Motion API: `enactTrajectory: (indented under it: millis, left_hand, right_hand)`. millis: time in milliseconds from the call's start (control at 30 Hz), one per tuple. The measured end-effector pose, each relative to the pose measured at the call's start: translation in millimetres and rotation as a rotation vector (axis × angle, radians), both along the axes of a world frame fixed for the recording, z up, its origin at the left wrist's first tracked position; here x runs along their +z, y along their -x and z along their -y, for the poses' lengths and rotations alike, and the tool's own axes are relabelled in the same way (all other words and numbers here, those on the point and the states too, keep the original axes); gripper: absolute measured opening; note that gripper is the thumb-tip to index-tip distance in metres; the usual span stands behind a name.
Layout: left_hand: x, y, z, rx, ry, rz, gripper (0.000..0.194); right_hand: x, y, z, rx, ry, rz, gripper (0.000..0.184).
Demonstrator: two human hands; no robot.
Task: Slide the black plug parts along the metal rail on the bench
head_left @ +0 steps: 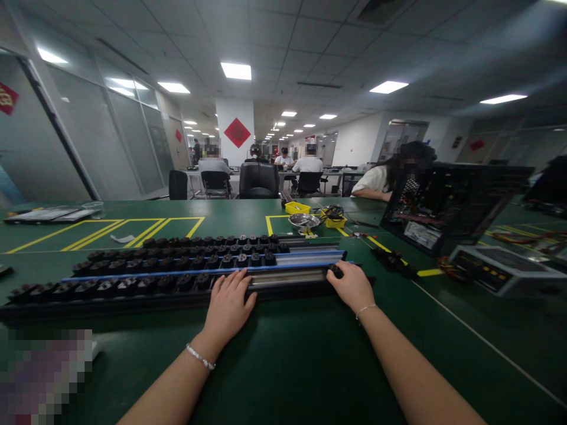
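Here, your left grip [241, 289] lies open on the near rail [290, 277]. Your right grip [335, 273] pinches a black plug [338, 270].

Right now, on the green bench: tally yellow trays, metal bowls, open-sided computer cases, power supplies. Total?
Yellow trays: 2
Metal bowl: 1
Open-sided computer case: 1
Power supply: 1
Total: 5
Dark shape at right edge: too unclear to count.

Observed: green-topped desk [292, 354] marked with yellow tape [190, 219]; glass partitions [93, 118] at left; white pillar [234, 112] bearing a red diamond-shaped decoration [237, 133]; black office chairs [258, 180] beyond; grey panelled ceiling [270, 35] with lit rectangular light panels [236, 71].
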State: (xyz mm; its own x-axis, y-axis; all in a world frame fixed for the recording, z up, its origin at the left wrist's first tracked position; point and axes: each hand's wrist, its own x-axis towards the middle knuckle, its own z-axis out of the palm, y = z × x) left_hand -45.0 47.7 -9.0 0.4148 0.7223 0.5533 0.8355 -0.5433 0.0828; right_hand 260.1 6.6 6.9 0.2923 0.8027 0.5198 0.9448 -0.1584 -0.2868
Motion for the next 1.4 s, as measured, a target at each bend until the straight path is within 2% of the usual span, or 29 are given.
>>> enactTrajectory:
  millis: [433,667,1233,1400]
  left_hand:
    - [-0.8,-0.3,-1.1,0.002,0.002,-0.01,0.036]
    - [-2.4,0.5,-2.0,0.003,-0.001,-0.02,0.037]
    - [0.6,-0.2,0.0,0.021,0.014,-0.047,0.038]
    - [-0.5,-0.6,-0.5,0.02,0.001,-0.038,0.036]
  right_hand:
    - [0.3,-3.4,0.2,-0.026,0.009,0.006,0.019]
    - [-4.5,0.4,4.6,-0.164,-0.011,0.011,0.025]
    - [-2.1,-4.8,2.8,-0.184,0.037,-0.002,0.031]
    - [-1.8,-7.5,1.9,-0.183,0.041,0.012,0.027]
